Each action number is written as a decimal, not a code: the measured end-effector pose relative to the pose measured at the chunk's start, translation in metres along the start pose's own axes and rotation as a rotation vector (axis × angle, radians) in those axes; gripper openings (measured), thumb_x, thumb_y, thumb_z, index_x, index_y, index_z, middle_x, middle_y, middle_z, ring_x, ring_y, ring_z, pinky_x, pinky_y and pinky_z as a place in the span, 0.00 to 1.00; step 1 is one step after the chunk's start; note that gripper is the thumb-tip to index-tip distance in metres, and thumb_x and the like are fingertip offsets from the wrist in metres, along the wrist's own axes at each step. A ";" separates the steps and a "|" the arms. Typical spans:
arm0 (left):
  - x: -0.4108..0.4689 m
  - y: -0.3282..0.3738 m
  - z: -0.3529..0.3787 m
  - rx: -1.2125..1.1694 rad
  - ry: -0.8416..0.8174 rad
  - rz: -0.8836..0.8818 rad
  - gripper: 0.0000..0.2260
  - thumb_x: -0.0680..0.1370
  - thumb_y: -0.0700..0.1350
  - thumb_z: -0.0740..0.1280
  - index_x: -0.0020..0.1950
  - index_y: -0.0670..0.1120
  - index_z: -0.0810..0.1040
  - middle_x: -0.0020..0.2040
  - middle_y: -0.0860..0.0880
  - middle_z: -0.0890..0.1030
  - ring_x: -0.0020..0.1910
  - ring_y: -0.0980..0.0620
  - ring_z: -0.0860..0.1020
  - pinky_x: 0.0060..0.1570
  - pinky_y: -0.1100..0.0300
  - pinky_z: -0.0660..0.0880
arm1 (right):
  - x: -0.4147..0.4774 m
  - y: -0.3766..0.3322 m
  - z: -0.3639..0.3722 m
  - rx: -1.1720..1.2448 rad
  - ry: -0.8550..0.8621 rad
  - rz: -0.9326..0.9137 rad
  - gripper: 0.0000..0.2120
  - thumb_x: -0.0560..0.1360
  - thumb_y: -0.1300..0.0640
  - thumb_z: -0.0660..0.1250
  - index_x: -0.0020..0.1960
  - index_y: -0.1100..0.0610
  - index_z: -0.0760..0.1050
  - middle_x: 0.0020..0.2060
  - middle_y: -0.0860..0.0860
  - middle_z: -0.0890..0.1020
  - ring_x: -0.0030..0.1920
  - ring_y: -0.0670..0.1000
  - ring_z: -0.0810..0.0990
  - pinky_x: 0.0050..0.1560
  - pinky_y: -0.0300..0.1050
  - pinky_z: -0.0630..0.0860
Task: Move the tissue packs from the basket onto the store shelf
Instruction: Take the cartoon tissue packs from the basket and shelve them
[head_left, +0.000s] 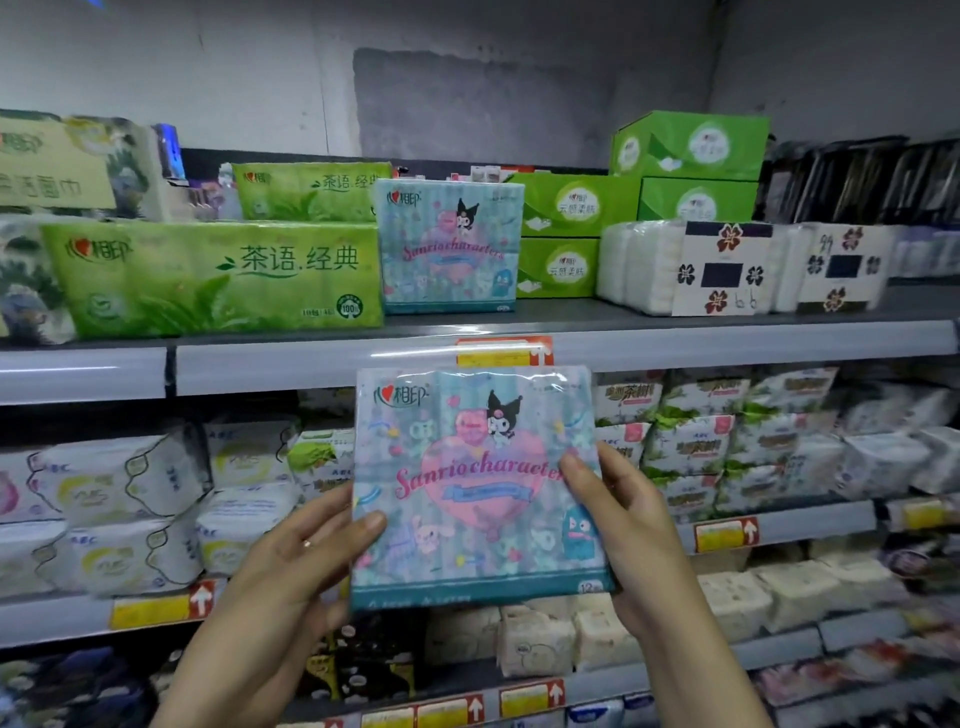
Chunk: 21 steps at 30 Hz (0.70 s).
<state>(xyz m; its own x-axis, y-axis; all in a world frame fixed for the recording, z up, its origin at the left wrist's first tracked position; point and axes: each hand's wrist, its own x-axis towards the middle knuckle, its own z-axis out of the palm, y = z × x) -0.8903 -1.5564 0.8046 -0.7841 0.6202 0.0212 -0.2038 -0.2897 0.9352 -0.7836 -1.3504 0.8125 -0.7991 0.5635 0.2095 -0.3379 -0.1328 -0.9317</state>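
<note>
Tissue pack (475, 486) is being gripped at both side edges by left hand (291, 551) and right hand (621, 519) fingers, needing lifting upright beside its shelved twin (449, 244) on the top shelf (675, 338).

I see a pale teal tissue pack (475, 483) printed with a pink heart and cartoon characters. On the grey shelf (675, 340), its twin (451, 244) sits between leaf-patterned green packs (218, 275) on the left and plain green boxes (558, 236) on the right.
</note>
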 end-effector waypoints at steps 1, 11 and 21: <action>0.001 0.003 0.002 0.003 0.004 -0.001 0.26 0.61 0.45 0.76 0.59 0.46 0.79 0.56 0.47 0.84 0.51 0.48 0.84 0.38 0.54 0.82 | 0.001 0.001 0.000 0.005 0.005 -0.005 0.14 0.67 0.53 0.69 0.53 0.53 0.78 0.47 0.53 0.85 0.45 0.53 0.85 0.37 0.45 0.82; 0.016 -0.004 0.021 0.068 0.054 0.037 0.41 0.42 0.56 0.83 0.54 0.48 0.83 0.53 0.46 0.85 0.49 0.49 0.84 0.36 0.57 0.81 | 0.015 0.001 -0.024 0.010 -0.003 -0.010 0.14 0.65 0.50 0.70 0.51 0.50 0.79 0.47 0.52 0.85 0.45 0.52 0.85 0.40 0.47 0.82; 0.040 -0.021 0.073 0.031 0.082 0.090 0.32 0.54 0.49 0.81 0.58 0.46 0.81 0.53 0.45 0.85 0.49 0.47 0.84 0.39 0.56 0.82 | 0.048 -0.021 -0.072 -0.027 -0.055 -0.042 0.19 0.66 0.49 0.70 0.56 0.52 0.78 0.51 0.53 0.84 0.49 0.54 0.84 0.42 0.47 0.82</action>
<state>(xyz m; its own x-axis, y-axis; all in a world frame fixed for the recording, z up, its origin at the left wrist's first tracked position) -0.8750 -1.4723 0.8112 -0.8439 0.5308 0.0780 -0.1132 -0.3182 0.9412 -0.7795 -1.2617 0.8205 -0.8107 0.5226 0.2641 -0.3591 -0.0876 -0.9292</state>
